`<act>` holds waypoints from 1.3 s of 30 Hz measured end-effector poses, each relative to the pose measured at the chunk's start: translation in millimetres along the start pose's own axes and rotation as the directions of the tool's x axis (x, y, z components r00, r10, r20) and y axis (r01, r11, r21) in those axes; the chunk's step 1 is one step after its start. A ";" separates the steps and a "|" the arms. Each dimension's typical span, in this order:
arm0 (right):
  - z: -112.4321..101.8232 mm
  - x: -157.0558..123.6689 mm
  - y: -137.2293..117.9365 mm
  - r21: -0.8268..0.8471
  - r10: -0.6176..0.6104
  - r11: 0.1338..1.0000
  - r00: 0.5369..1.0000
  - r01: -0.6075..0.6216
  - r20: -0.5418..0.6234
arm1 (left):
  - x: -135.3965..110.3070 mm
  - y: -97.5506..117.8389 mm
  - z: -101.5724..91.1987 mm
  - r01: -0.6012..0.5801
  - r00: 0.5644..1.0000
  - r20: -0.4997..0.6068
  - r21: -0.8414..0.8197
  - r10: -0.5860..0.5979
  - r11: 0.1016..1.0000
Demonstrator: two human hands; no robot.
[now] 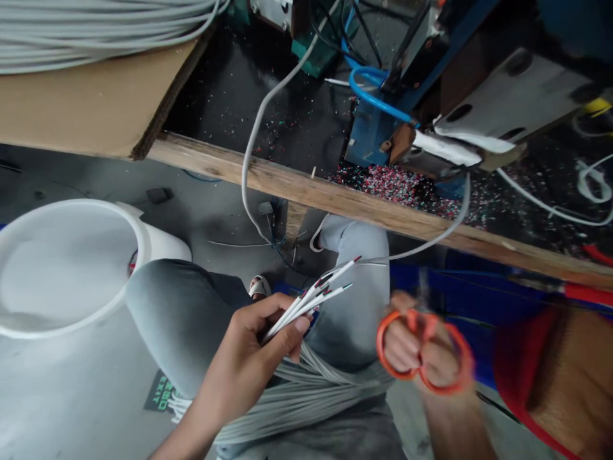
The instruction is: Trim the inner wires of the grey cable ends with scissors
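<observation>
My left hand (239, 364) is closed around a small bundle of white cables (306, 303), their ends fanned up to the right with red, green and dark wire tips showing. To its right, my right hand (402, 348) has its fingers through the orange handles of a pair of scissors (463, 358). The scissor blades point up and are blurred. A thick bundle of grey cables (306, 412) lies across my lap below both hands. The scissors are apart from the held cable ends.
A wooden-edged bench (282, 176) carries a blue machine (368, 137), with coloured scraps (393, 184) in front. A cable coil (96, 32) lies on cardboard (81, 105). One grey cable (251, 147) hangs over the edge. A white bucket (165, 239) stands left.
</observation>
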State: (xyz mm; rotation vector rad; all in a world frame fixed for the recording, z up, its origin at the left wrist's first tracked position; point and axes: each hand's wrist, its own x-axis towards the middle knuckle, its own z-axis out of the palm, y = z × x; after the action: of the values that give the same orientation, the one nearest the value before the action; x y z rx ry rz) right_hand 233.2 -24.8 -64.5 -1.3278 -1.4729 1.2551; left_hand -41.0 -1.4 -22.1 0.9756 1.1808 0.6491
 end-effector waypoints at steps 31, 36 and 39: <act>27.3 -31.0 -6.8 -0.066 0.551 0.823 0.765 -0.564 0.332 | -12.4 -5.5 2.2 -0.054 0.998 0.025 0.009 0.054 0.998; 53.5 -25.6 -17.0 0.162 0.490 0.834 0.843 -0.527 0.219 | -12.7 -5.3 2.6 -0.076 0.997 0.014 0.078 0.075 0.994; 63.0 -21.6 -23.3 0.061 0.417 0.903 0.901 -0.425 0.118 | -12.6 -6.3 3.3 -0.089 0.996 0.003 0.109 0.089 0.990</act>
State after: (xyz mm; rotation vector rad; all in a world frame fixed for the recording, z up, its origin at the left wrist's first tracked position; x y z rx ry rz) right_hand 170.8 -55.9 -53.9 -1.5995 -1.2164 1.6643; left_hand -41.8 -15.8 -21.6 1.1249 1.1893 0.6622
